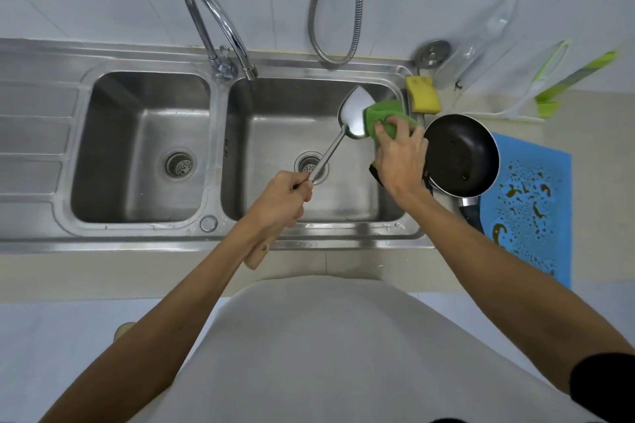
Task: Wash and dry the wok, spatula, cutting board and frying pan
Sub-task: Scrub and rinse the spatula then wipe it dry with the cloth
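My left hand (287, 197) grips the wooden-ended handle of a steel spatula (352, 113), whose blade is raised over the right sink basin (275, 134). My right hand (400, 156) holds a green cloth (381, 115) pressed against the right edge of the blade. A black frying pan (460, 154) sits just right of the sink, partly on a wet blue mat (536, 203), its handle pointing toward me. A cutting board with green trim (549, 79) leans against the wall at the far right. No wok is in view.
A curved tap (220, 27) stands between the two basins, with no water running. A yellow sponge (422, 94) lies on the sink's right rim. A shower hose (336, 10) hangs on the tiled wall. The left basin (141, 144) and drainboard (34, 134) hold nothing.
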Available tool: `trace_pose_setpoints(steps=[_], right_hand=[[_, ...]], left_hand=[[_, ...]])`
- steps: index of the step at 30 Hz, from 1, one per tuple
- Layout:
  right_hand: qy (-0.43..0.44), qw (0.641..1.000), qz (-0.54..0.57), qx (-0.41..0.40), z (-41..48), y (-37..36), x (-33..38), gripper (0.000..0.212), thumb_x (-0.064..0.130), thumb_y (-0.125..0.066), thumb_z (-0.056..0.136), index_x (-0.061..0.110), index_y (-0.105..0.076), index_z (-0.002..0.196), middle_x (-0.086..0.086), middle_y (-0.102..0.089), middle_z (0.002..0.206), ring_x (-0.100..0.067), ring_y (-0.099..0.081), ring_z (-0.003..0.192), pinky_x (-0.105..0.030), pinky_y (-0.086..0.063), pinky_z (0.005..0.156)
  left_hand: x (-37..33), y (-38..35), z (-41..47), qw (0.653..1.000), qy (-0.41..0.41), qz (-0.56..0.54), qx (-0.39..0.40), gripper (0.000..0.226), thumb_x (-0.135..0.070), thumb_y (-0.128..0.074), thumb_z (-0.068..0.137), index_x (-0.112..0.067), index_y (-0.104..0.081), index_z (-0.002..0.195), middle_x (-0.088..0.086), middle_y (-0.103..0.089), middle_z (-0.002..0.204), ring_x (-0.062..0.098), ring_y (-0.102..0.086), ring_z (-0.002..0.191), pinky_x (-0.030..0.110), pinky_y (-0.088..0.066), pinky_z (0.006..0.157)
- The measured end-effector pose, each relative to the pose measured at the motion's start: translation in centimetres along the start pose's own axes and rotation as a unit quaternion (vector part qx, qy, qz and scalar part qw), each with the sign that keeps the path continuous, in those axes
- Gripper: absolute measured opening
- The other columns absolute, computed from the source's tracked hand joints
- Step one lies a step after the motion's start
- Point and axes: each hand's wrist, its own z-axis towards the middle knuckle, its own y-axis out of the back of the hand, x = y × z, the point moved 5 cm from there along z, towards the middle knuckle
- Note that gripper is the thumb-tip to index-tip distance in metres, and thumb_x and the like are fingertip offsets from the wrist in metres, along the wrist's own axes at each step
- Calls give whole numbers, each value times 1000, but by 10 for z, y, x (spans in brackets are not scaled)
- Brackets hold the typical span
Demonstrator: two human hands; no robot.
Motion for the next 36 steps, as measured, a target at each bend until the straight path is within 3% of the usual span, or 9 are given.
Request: trace_pose_setpoints(steps=[3, 7, 10, 18, 21, 25, 28, 32, 36], right_hand=[[130, 991, -16, 7, -13, -8, 14, 46, 6, -60, 90, 22, -62, 132, -9, -57, 133, -40, -50, 105, -45, -44, 76], [35, 999, 11, -25, 5, -1, 1, 38, 11, -60, 94, 27, -64, 129, -6, -57, 133, -37, -50, 106, -42, -42, 76], [158, 987, -28, -6, 2, -4, 16, 44, 8, -58, 94, 24, -60, 135, -9, -56, 134, -39, -50, 107, -45, -44, 78], [180, 982, -61, 0, 20, 3, 14, 53, 3, -61, 83, 24, -62, 132, -10, -57, 131, -40, -52, 103, -43, -42, 76], [52, 998, -39, -8, 32, 9, 3, 55, 4, -56, 83, 26, -60, 133, -11, -54, 134, -40, -50, 105, -43, -41, 78], [148, 987, -60, 28, 15, -3, 12, 56, 2, -60, 85, 23, -58, 137, -14, -56, 131, -41, -51, 104, -44, -44, 77], [10, 1000, -21, 11, 18, 1, -6, 52, 3, -56, 88, 23, -59, 136, -16, -54, 133, -43, -50, 103, -44, -42, 77], [118, 991, -39, 46, 2, -10, 10, 57, 5, -61, 88, 26, -55, 140, -15, -53, 134, -42, -50, 107, -43, -42, 78], [-23, 999, -4, 48, 18, -1, -13, 53, 6, -53, 89, 24, -57, 139, -14, -51, 140, -42, -48, 108, -43, -40, 78]], left_hand=[[2, -7, 2, 1000, 2, 8, -1, 24, -14, -41, 106, -10, -51, 85, 3, -40, 75, 8, -31, 43, 19, -26, 38], [3, -9, 4, 999, -6, 39, -1, 26, -15, -42, 105, -11, -50, 81, 1, -40, 69, 7, -33, 41, 19, -28, 37], [3, -8, 10, 997, -19, 72, -1, 27, -14, -42, 106, -2, -52, 83, -2, -41, 64, 5, -33, 37, 18, -28, 36], [-3, 1, 17, 993, -46, 109, -9, 24, -15, -43, 105, -7, -63, 95, -2, -47, 68, 8, -34, 42, 17, -30, 36], [-5, 5, 19, 994, -43, 96, -19, 25, -14, -42, 105, -2, -61, 94, 1, -47, 71, 9, -34, 42, 20, -30, 36], [-10, 5, 21, 998, -32, 44, -15, 26, -12, -41, 105, -10, -55, 83, 5, -40, 74, 10, -29, 44, 21, -25, 38], [-7, 8, 21, 1000, -19, 15, -12, 24, -13, -42, 105, -11, -54, 85, 7, -39, 78, 9, -27, 44, 21, -22, 39], [-5, 5, 23, 1000, -10, -8, 1, 24, -13, -42, 106, -10, -54, 85, 8, -40, 80, 9, -27, 46, 22, -21, 41], [-1, 8, 20, 999, -12, -46, -26, 24, -18, -46, 105, -14, -62, 87, 5, -48, 79, 9, -32, 48, 24, -24, 40]])
